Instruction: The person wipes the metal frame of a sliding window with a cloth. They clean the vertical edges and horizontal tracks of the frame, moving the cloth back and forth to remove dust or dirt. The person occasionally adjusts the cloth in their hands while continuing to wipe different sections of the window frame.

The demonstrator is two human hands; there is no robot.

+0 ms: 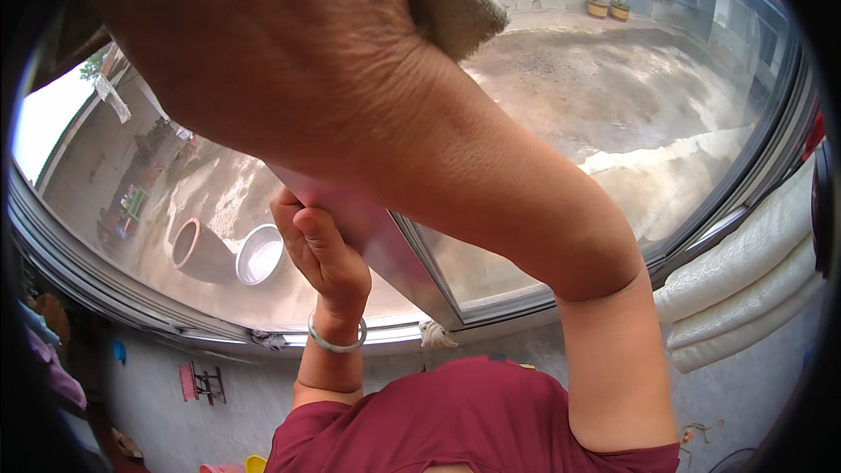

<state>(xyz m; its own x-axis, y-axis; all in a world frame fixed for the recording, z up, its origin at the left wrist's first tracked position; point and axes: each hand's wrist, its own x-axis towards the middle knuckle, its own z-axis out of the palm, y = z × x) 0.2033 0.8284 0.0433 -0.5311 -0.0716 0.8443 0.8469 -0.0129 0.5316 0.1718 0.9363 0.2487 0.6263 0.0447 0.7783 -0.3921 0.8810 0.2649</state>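
Head view. A person in a dark-red top works at a framed glass window. The right hand [254, 44] is raised near the upper edge, its arm crossing in front of the panes; its fingers are out of sight, so their grip cannot be told. A thick grey-green towelling cloth [451, 4] shows beside the wrist, at the upper edge of the right-hand glass pane [569, 96]; whether it touches the glass is unclear. The left hand [328, 254], below a pale rounded bangle [336, 347], has its fingers close together and thumb alongside, against the left edge of the shiny pinkish upright post [385, 254]; whether it grips or merely steadies cannot be told. A crumpled whitish rag [436, 334] lies on the sill, by the post's lower end.

Progress (judged). With the cloth up at the window, wiping appears under way rather than finished. No boundary between wiped and unwiped glass is discernible, and brightness beyond the pane may mask streaks; the share remaining therefore cannot be stated.
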